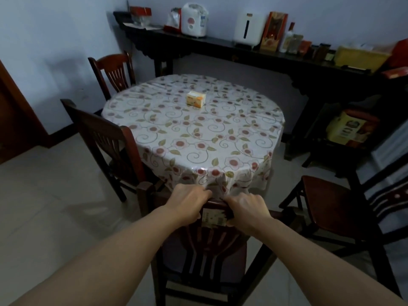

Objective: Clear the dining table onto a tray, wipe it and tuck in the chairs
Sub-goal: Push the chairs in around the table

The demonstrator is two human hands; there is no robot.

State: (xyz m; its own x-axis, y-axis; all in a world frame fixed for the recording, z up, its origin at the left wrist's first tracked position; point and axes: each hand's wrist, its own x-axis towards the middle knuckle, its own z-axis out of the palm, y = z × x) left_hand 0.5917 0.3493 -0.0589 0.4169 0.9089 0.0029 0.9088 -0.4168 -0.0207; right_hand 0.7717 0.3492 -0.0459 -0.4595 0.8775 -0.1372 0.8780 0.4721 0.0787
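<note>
I went across the scene from the left. Two chairs (103,138) stood along the left side of the table (194,129), one nearer me and one (114,71) at the far corner. Both had their backs close against the tablecloth, so I judged them already tucked in.

At the near edge, my left hand (187,202) gripped the top rail of the chair in front of me (205,244), fingers curled over the rail and the thumb underneath. My right hand (247,208) held the same rail just beside it, fingers wrapped over in the same way. Between the two hands a pale sticker showed on the rail. I took a grip on both sides so the chair would slide straight under the table rather than twist. Its rail sat just at the hanging hem of the cloth, so I judged it nearly home.

The table itself was round, covered in a glossy floral cloth. It looked cleared except for a small yellow and orange box (196,100) near the far middle.

Off to the right, a fourth chair (331,206) stood well apart from the table, angled away, seat exposed. I judged that one not yet pushed in.
</note>
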